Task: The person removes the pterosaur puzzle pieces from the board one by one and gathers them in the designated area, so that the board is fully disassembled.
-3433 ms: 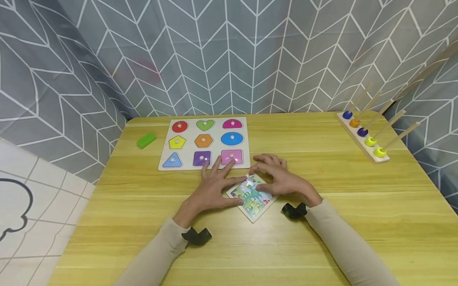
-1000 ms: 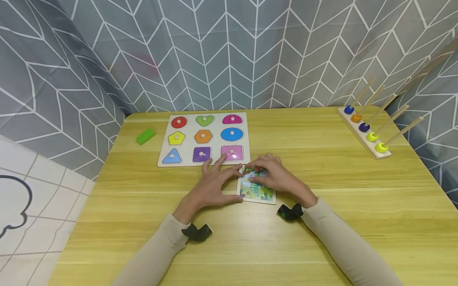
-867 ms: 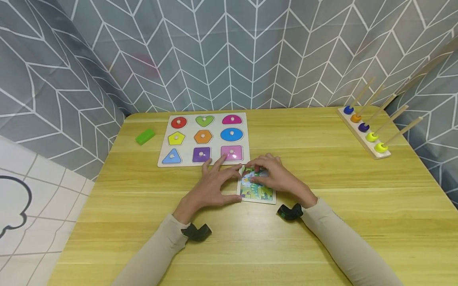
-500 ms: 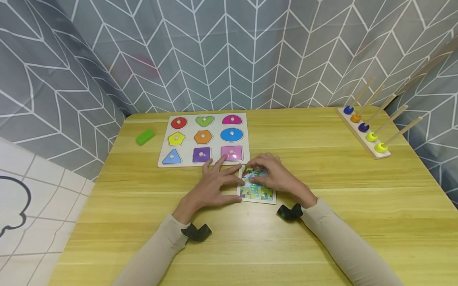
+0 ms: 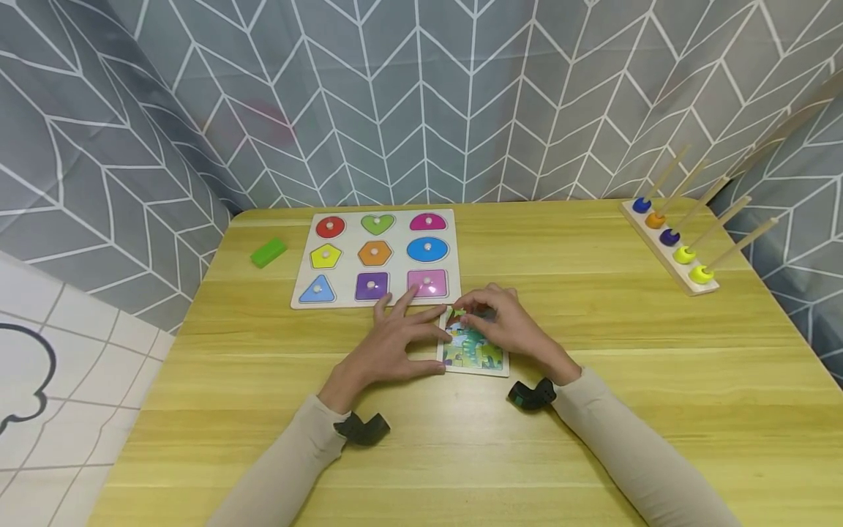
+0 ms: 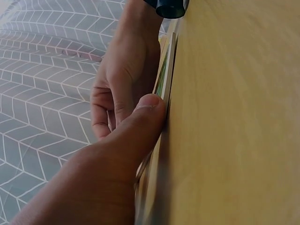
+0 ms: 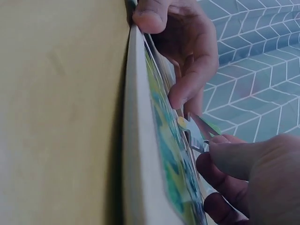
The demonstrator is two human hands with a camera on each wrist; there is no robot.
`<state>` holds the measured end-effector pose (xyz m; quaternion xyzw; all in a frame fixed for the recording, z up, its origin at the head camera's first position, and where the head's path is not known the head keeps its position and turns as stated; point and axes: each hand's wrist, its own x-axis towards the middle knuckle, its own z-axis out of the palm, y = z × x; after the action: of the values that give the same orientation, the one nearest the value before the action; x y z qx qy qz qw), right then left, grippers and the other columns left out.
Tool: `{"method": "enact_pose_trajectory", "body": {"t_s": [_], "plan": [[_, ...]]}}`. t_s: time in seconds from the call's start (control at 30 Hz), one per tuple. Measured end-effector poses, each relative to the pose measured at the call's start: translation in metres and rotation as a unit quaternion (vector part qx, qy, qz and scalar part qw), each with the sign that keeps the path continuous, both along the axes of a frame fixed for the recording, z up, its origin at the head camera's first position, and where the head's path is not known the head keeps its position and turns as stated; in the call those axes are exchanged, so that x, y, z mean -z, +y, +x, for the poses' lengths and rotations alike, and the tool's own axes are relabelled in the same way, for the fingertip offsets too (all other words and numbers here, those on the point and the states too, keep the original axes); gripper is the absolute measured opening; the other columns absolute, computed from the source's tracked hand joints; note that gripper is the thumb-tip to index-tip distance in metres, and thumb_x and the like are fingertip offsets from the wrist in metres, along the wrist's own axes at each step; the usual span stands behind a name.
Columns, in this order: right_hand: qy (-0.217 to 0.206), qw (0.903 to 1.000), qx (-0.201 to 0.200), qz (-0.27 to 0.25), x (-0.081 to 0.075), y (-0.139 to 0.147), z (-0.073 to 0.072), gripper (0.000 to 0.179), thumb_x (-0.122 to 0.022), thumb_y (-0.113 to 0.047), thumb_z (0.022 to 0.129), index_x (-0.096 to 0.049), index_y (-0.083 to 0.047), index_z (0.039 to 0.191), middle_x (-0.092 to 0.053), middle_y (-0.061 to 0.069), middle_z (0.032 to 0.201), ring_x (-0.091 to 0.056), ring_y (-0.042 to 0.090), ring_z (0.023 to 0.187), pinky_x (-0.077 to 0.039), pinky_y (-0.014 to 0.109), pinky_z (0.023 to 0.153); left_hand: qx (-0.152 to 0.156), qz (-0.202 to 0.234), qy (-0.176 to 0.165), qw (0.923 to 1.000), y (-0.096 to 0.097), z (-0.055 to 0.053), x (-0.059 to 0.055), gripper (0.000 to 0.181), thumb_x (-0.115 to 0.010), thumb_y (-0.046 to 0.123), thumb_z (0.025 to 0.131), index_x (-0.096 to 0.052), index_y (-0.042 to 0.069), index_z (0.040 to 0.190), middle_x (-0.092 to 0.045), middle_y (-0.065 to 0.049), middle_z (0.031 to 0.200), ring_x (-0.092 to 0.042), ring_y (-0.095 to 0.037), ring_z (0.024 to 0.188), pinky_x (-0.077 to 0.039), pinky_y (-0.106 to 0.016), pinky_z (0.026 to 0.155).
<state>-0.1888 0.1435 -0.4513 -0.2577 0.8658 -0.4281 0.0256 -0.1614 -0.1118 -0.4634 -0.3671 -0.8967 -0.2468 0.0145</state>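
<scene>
A small square jigsaw puzzle (image 5: 473, 357) with a white border and a blue-green picture lies on the table in the head view. My left hand (image 5: 390, 347) is at its left side, fingers spread; the thumb touches the border and a fingertip rests on the picture. My right hand (image 5: 508, 320) pinches a jigsaw piece (image 5: 459, 312) over the puzzle's far left part. The right wrist view shows this piece (image 7: 194, 135) tilted up between thumb and fingers. The right hand covers the puzzle's far right part.
Behind the left hand lies a white shape board (image 5: 400, 267) with knobbed coloured pieces. A green block (image 5: 268, 252) is left of it. At the far right stands a wooden peg rack (image 5: 670, 249) with coloured rings. A grey patterned curtain (image 5: 421, 102) hangs behind the table.
Since the oldest frame the puzzle has turned from a diamond stance to nearly square. Just now the piece in my right hand has tilted up from the puzzle; the left hand stays almost still.
</scene>
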Motion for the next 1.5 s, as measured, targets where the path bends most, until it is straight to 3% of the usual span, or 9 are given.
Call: {"method": "enact_pose_trajectory", "body": {"t_s": [0.1, 0.2, 0.37, 0.5, 0.73, 1.07, 1.3, 1.5], "plan": [[-0.013, 0.9997, 0.012, -0.016, 0.001, -0.001, 0.0, 0.016, -0.072, -0.01, 0.094, -0.077, -0.013, 0.109, -0.071, 0.002, 0.095, -0.058, 0.017, 0.093, -0.039, 0.032, 0.09, -0.002, 0.0, -0.004, 1.0, 0.0, 0.0, -0.001, 0.044, -0.075, 0.059, 0.084, -0.073, 0.037, 0.121, -0.05, 0.006, 0.157, -0.011, -0.04, 0.159, -0.004, -0.072, 0.118], [-0.042, 0.9979, 0.02, -0.045, 0.002, 0.001, -0.002, 0.015, -0.07, -0.009, 0.096, -0.077, -0.011, 0.109, -0.072, 0.004, 0.101, -0.061, 0.016, 0.094, -0.052, 0.024, 0.084, -0.003, 0.001, -0.005, 1.0, 0.0, 0.001, -0.001, 0.044, -0.075, 0.059, 0.084, -0.073, 0.037, 0.121, -0.049, 0.006, 0.157, -0.011, -0.04, 0.159, -0.003, -0.073, 0.118], [-0.087, 0.9908, 0.037, -0.097, 0.0, 0.014, -0.01, 0.016, -0.067, -0.011, 0.099, -0.075, -0.008, 0.112, -0.074, 0.01, 0.11, -0.065, 0.019, 0.093, -0.052, 0.021, 0.082, -0.005, 0.0, -0.007, 1.0, 0.001, 0.001, -0.001, 0.044, -0.074, 0.061, 0.084, -0.073, 0.038, 0.121, -0.049, 0.006, 0.158, -0.01, -0.04, 0.159, -0.003, -0.073, 0.118], [-0.094, 0.9878, 0.062, -0.107, -0.001, 0.031, -0.02, 0.018, -0.065, -0.012, 0.1, -0.074, -0.006, 0.114, -0.074, 0.014, 0.113, -0.064, 0.016, 0.093, -0.051, 0.021, 0.082, -0.006, 0.002, -0.011, 0.9999, 0.001, 0.0, -0.001, 0.045, -0.075, 0.062, 0.082, -0.073, 0.039, 0.121, -0.048, 0.007, 0.157, -0.009, -0.039, 0.16, -0.002, -0.073, 0.118], [-0.057, 0.988, 0.119, -0.081, 0.003, 0.054, -0.038, 0.019, -0.067, -0.014, 0.099, -0.076, -0.006, 0.114, -0.075, 0.015, 0.111, -0.06, 0.014, 0.095, -0.045, 0.019, 0.083, -0.008, 0.003, -0.013, 0.9999, 0.001, 0.0, -0.001, 0.047, -0.076, 0.064, 0.08, -0.074, 0.04, 0.121, -0.048, 0.008, 0.157, -0.008, -0.037, 0.16, -0.001, -0.071, 0.119], [0.009, 0.989, 0.142, -0.041, 0.009, 0.064, -0.049, 0.019, -0.067, -0.012, 0.098, -0.075, -0.005, 0.115, -0.075, 0.016, 0.107, -0.055, 0.016, 0.089, -0.042, 0.024, 0.079, -0.008, 0.009, -0.009, 0.9999, 0.001, -0.001, 0.0, 0.048, -0.077, 0.064, 0.079, -0.075, 0.039, 0.12, -0.05, 0.007, 0.156, -0.01, -0.038, 0.16, -0.002, -0.071, 0.119], [0.064, 0.9888, 0.133, 0.021, 0.011, 0.073, -0.05, 0.033, -0.079, -0.018, 0.088, -0.073, -0.008, 0.119, -0.066, 0.018, 0.127, -0.044, 0.032, 0.11, -0.02, 0.045, 0.09, -0.005, 0.019, -0.004, 0.9998, 0.0, -0.001, 0.001, 0.047, -0.078, 0.062, 0.079, -0.075, 0.038, 0.119, -0.052, 0.005, 0.155, -0.011, -0.04, 0.159, -0.001, -0.073, 0.118], [0.065, 0.9888, 0.111, 0.076, 0.013, 0.078, -0.05, 0.033, -0.079, -0.025, 0.089, -0.074, -0.013, 0.12, -0.053, 0.022, 0.147, -0.034, 0.042, 0.135, -0.015, 0.059, 0.098, -0.006, 0.022, -0.007, 0.9997, 0.0, 0.0, 0.001, 0.048, -0.08, 0.062, 0.078, -0.076, 0.038, 0.119, -0.052, 0.006, 0.155, -0.012, -0.04, 0.159, -0.002, -0.073, 0.118]]}}
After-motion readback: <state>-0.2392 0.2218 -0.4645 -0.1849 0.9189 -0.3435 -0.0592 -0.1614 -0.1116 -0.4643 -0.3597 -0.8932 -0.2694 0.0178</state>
